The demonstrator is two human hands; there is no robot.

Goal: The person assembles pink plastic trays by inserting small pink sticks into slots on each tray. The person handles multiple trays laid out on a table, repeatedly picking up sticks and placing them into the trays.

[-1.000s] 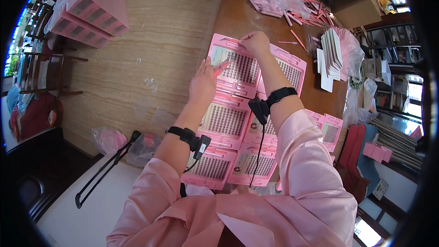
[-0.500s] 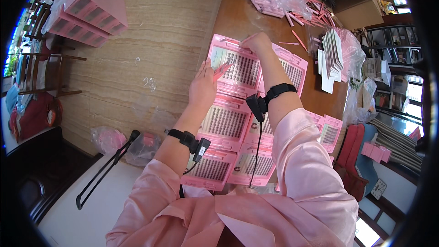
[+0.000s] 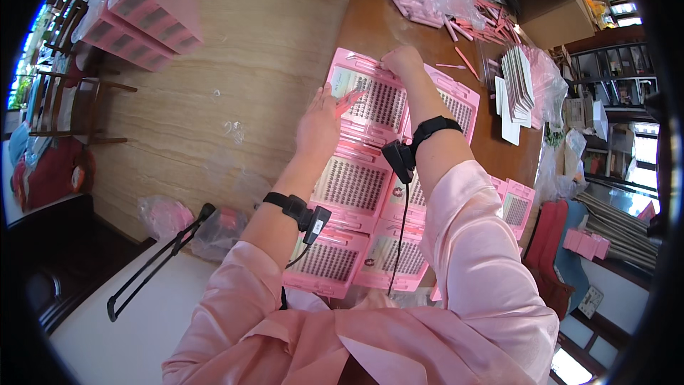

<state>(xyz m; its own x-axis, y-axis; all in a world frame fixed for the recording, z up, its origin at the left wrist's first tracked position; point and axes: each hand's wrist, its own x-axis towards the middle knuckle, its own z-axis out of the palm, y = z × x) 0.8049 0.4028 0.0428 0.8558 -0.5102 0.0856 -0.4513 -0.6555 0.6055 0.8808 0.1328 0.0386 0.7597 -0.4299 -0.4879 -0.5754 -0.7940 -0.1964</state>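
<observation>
Several pink cases with rows of dark lash clusters lie across the table in front of me. At the left side of the farthest case (image 3: 385, 107), my left hand (image 3: 318, 125) is closed around a few pink tweezers (image 3: 348, 103), which point over the lash rows. My right hand (image 3: 403, 63) is at that case's far edge, its fingers bent down at the slot strip. What its fingertips hold, if anything, is hidden. Another pink case (image 3: 456, 110) lies to the right, partly behind my right forearm. Nearer me are a middle case (image 3: 350, 184) and a front case (image 3: 324, 262).
A clear bag of pink tubes (image 3: 420, 0) and loose pink tweezers (image 3: 491, 21) lie at the far right. White cards (image 3: 516, 85) are stacked near the right edge. Pink boxes (image 3: 149, 14) stand at the far left. Plastic bags (image 3: 224, 232) sit at the near left.
My left hand and the tweezers have shifted slightly away from me. My right hand stays at the case's far edge, its fingers a little lower. The view has tilted slightly.
</observation>
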